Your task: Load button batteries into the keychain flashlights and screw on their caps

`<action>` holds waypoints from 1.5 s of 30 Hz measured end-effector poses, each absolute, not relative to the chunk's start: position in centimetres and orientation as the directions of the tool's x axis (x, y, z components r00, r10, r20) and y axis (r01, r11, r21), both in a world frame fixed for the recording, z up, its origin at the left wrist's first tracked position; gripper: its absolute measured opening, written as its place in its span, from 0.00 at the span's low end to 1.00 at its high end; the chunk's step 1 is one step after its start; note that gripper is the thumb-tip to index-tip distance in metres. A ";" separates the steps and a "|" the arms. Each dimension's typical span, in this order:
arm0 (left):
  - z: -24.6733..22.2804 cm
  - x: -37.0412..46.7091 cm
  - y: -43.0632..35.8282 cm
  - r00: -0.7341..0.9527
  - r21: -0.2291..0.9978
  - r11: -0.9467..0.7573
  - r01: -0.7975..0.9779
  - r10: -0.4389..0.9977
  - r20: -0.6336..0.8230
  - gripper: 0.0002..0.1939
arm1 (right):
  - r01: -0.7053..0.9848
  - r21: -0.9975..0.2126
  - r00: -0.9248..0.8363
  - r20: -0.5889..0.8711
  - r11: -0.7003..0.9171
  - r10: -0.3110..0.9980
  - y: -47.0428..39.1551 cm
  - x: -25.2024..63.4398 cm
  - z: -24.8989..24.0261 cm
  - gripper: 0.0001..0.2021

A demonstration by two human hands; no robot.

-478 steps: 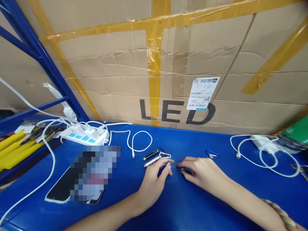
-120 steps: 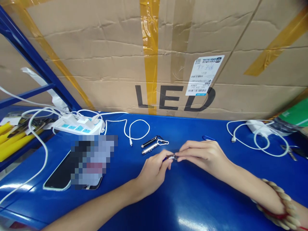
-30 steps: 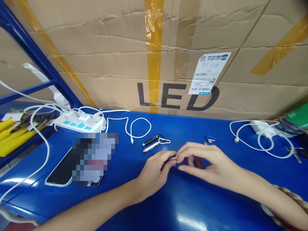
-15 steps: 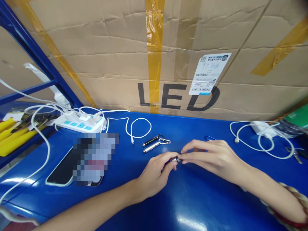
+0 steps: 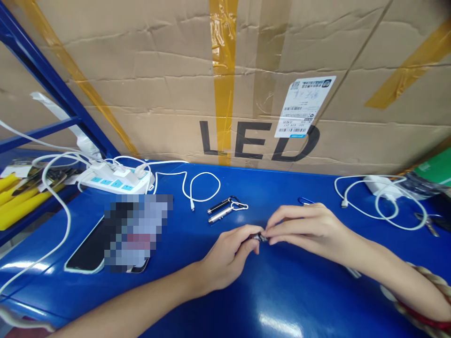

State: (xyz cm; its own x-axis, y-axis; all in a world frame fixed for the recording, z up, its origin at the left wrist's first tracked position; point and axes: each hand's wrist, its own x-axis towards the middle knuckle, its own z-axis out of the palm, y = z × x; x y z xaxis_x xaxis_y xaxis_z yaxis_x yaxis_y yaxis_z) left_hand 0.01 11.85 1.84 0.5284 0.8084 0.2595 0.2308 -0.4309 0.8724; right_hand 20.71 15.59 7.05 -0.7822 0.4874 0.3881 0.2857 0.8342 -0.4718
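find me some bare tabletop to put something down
Bare blue tabletop shows on the near side of the left hand and right hand, and behind them between the silver carabiner and blue carabiner. Crowded: back left around the power strip, far right around the coiled white cable.

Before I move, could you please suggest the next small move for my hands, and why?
I would probably hold the left hand steady and ease only the fingertips of the right hand slightly aside: both hands meet at the small metallic piece, and the fingers hide most of it, so its fit is hard to judge.
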 end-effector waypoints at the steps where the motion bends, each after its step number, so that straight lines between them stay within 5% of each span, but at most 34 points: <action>1: 1.9 0.0 11.8 0.533 0.874 -0.431 0.224 0.805 0.260 0.11 | 0.280 -0.490 -0.780 0.385 0.826 0.493 15.6 20.7 7.0 0.07; 28: 1.9 0.1 11.9 0.528 0.882 -0.378 0.282 0.829 0.186 0.10 | 0.249 -0.550 -0.747 0.414 0.797 0.519 15.9 20.4 6.2 0.06; 37: 1.6 0.2 12.0 0.488 0.901 -0.311 0.303 0.862 0.133 0.06 | 0.307 -0.766 -0.661 0.256 0.565 0.705 16.1 19.7 5.7 0.07; 45: 0.8 0.2 11.9 0.462 0.887 -0.353 0.298 0.866 0.190 0.06 | 0.486 -0.804 -0.512 0.055 0.342 0.857 15.8 18.9 5.2 0.03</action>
